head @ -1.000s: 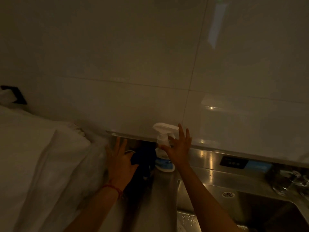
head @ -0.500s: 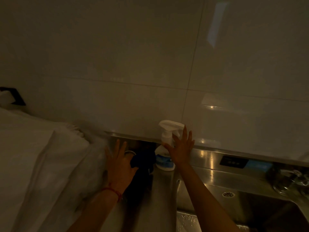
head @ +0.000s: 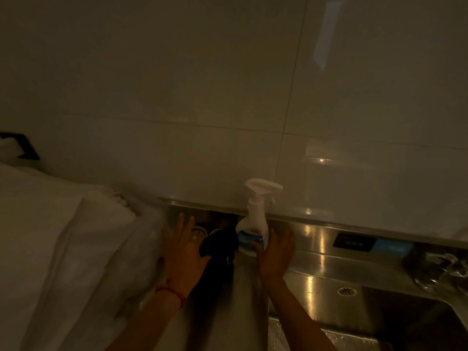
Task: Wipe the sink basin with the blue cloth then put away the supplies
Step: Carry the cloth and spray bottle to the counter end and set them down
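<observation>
Right hand (head: 276, 252) flat – beside spray bottle (head: 253, 229)

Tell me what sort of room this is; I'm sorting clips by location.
Probably a kitchen, dimly lit: a stainless steel sink set in a metal counter, glossy wall tiles behind it, and a spray bottle beside a dark blue cloth.

right hand (head: 276, 252) dropped down the spray bottle (head: 253, 224)

it left the white trigger head, where its fingers had been a second before, and came to rest against the bottle's lower body, fingers straight, by the label.
</observation>
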Demonstrator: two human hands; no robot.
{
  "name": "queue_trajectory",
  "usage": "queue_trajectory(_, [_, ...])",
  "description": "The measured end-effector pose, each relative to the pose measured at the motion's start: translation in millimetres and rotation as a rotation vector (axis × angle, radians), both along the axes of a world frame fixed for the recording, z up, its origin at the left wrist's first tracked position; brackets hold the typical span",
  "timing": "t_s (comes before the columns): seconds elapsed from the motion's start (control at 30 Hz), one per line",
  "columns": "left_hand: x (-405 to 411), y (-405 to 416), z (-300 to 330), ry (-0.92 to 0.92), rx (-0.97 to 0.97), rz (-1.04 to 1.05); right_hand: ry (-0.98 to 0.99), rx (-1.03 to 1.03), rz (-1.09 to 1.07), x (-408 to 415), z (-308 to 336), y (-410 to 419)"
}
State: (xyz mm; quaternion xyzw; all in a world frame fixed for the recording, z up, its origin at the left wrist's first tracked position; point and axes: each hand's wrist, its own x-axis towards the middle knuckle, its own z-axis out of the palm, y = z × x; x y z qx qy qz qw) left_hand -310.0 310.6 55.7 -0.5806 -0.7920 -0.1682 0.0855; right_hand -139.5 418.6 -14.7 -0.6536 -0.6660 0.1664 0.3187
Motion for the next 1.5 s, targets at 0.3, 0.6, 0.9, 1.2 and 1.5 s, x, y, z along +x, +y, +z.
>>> queue_trajectory(0.3, [4.5,-6.0,8.0,0.145,0.075,-0.074,-0.012,-0.051,-0.071,-11.6,-2.2,13.2])
queue_trajectory(0.6, [7.4,-3.4,3.4,0.082,0.094,-0.084,-0.05,-0.066,-0.027,-8.8,2.5,15.4])
queue_trajectory(0.9, [12.2,-5.5,2.3,0.136,0.143,-0.101,0.011,-0.003,0.005,-0.7,20.0,-3.4])
queue_trajectory(1.2, [29.9,-13.4,19.4,0.036,0.058,-0.089,0.325,0.339,0.368,5.3,68.7,-46.2])
queue_trajectory(1.5, [48.4,-33.6,36.1,0.323,0.079,-0.229,-0.185,0.156,0.727,27.9,106.1,-54.6])
